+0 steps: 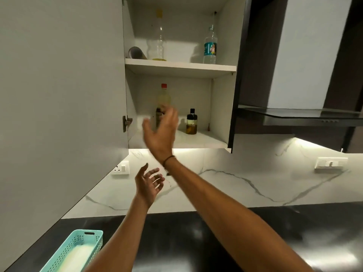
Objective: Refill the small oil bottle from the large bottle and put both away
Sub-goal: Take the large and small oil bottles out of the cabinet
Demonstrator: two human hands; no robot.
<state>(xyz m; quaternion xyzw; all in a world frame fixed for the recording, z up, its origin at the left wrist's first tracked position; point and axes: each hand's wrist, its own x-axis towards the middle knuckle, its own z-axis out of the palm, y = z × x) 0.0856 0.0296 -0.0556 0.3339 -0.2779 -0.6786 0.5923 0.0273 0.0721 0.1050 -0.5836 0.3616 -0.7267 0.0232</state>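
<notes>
The wall cupboard stands open. On its lower shelf [204,139] a tall oil bottle [164,96] with a red cap stands at the left, and a small oil bottle [191,122] with a black cap stands to its right. My right hand [160,132] is raised in front of the tall bottle with fingers spread, holding nothing, and hides the bottle's lower part. My left hand [149,185] hangs lower, below the cupboard, open and empty.
The upper shelf [180,64] carries a nearly empty clear bottle [159,39] with a yellow cap, a labelled bottle [210,46] and a grey roll [136,53]. The open cupboard door [59,95] fills the left. A teal basket [75,252] sits on the dark counter [196,242]. A range hood [302,114] hangs right.
</notes>
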